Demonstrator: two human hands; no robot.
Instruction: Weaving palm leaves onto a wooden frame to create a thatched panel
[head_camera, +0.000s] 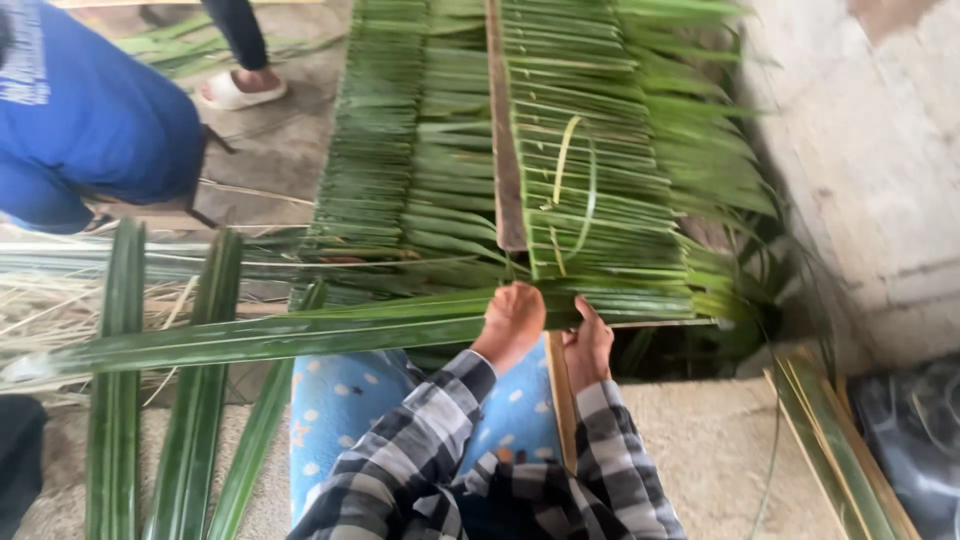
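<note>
A mat of folded green palm leaves (590, 170) is stitched along a brown wooden stick (505, 150) that runs away from me. My left hand (512, 322) grips a long green palm leaf (260, 338) that stretches out to the left, pressing it at the mat's near edge. Just to its right, my right hand (590, 340) pinches the same leaf where it folds over the stick's near end (560, 395). A pale thin strip (565, 170) loops through the woven leaves. Both arms wear checked grey sleeves.
Loose palm leaves (190, 400) lie on the floor at left. A person in blue (90, 110) crouches at the upper left; a sandalled foot (240, 90) stands behind. A concrete wall (870, 150) rises at right. More leaf strips (835, 450) lean at the lower right.
</note>
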